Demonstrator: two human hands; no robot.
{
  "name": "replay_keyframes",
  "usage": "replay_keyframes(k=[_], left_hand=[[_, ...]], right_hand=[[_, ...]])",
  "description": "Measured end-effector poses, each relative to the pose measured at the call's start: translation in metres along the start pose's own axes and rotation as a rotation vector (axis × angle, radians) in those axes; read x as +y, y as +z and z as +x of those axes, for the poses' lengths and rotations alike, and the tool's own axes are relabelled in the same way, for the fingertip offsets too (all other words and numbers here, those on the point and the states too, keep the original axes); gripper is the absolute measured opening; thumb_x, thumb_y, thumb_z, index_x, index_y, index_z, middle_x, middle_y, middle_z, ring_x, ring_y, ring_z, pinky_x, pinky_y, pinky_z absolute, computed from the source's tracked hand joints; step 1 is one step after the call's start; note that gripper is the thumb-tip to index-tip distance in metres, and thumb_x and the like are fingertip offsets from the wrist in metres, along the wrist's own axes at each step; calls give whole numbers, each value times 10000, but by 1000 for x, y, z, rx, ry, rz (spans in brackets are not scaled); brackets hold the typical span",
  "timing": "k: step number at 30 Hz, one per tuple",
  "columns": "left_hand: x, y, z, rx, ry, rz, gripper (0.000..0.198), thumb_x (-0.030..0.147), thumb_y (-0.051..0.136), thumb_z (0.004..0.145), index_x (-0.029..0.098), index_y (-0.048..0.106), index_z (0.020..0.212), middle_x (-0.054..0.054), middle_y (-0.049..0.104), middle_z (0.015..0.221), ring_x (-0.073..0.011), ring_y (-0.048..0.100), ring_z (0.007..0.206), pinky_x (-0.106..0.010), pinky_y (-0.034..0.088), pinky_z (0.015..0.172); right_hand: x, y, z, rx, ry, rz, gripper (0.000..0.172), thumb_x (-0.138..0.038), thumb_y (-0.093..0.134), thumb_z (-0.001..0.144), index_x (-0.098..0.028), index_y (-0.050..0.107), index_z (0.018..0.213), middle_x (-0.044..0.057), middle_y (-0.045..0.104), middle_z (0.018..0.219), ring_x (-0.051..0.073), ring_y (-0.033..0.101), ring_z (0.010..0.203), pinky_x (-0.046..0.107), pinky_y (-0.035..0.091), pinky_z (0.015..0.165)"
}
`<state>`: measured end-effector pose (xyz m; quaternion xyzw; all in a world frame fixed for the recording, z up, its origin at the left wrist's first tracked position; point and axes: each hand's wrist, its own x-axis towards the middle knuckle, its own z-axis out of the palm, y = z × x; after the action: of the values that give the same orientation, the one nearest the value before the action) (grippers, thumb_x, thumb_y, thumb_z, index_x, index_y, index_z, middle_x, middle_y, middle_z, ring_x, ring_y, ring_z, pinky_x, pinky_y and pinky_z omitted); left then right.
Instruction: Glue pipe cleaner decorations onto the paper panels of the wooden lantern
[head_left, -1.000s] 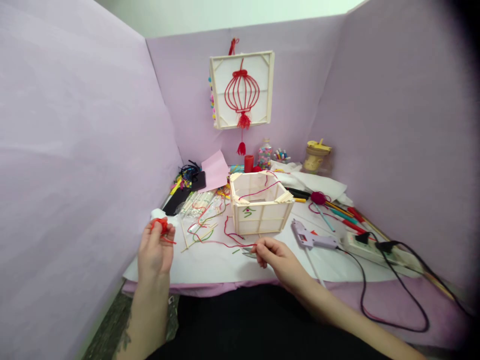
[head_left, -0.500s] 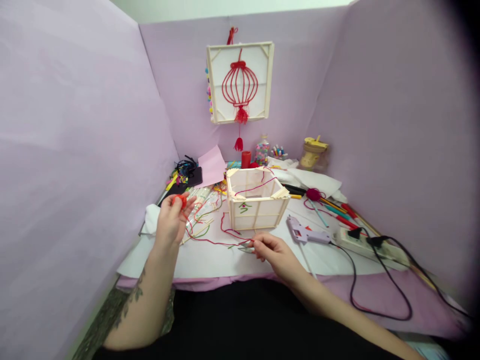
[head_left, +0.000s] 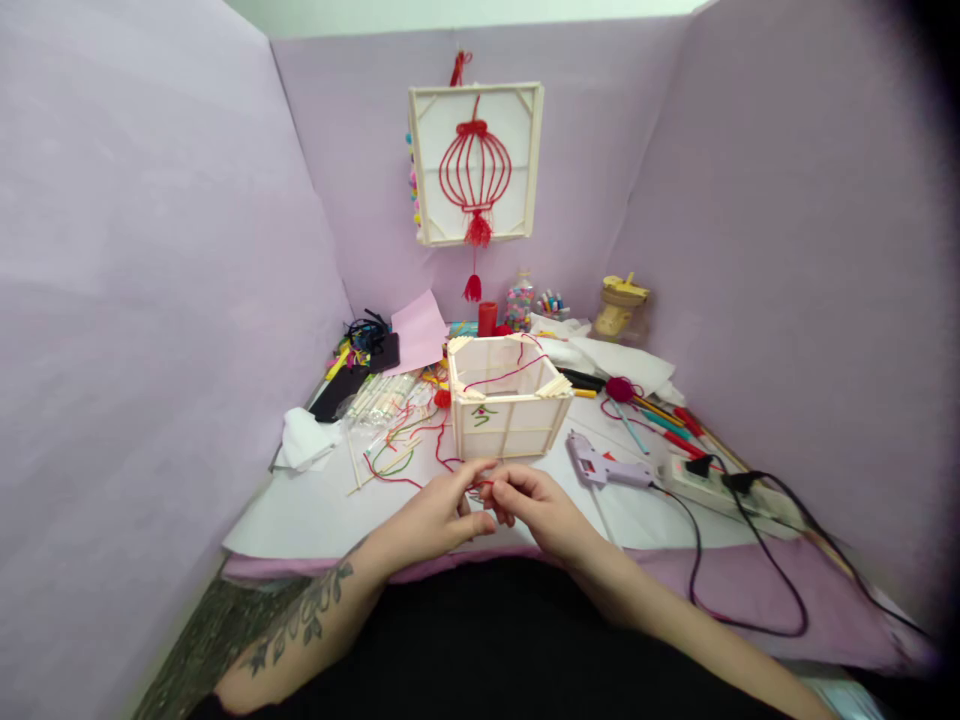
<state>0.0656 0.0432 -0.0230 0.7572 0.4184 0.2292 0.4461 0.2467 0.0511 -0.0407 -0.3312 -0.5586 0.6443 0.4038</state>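
Note:
My left hand [head_left: 442,510] and my right hand [head_left: 529,505] meet at the table's near edge, just in front of a square open box of wooden sticks [head_left: 506,405]. Both pinch the same thin red yarn [head_left: 484,484] between fingertips. The yarn trails off leftward over the white paper toward the box. A small red ball of yarn [head_left: 442,398] lies on the table beside the box's left corner.
A lilac glue gun [head_left: 600,466] lies right of the box, its black cord running to a power strip [head_left: 712,480]. Sticks in a plastic bag [head_left: 379,398], a white tissue [head_left: 304,440], pencils, a red lantern panel [head_left: 474,165] on the back wall.
My left hand set down the red yarn ball by the box and came down right to meet my right hand on the yarn. The camera view shifted slightly.

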Motion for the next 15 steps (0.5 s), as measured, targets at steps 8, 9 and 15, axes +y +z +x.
replay_keyframes(k=[8,9,15], left_hand=[[-11,-38,-8,238,10,200,273,362,453,900,190,637,793,-2,607,660,-129,539,614,-240,415,592],[-8,-44,-11,269,16,196,271,365,473,887,189,646,775,-8,616,659,-130,542,611,-239,419,584],[5,-49,-12,362,-81,-149,313,454,577,823,172,631,699,-21,634,608,-107,519,502,-218,413,482]], right_hand=[[-14,-26,0,177,-62,168,428,-572,682,739,-186,518,656,-8,517,606,101,423,527,247,351,515],[-17,-32,-1,202,-83,185,412,-558,684,738,-191,516,658,0,526,628,107,429,537,254,360,517],[-41,-67,-9,368,-200,283,270,-441,664,769,-214,536,700,32,588,827,115,459,592,265,385,517]])
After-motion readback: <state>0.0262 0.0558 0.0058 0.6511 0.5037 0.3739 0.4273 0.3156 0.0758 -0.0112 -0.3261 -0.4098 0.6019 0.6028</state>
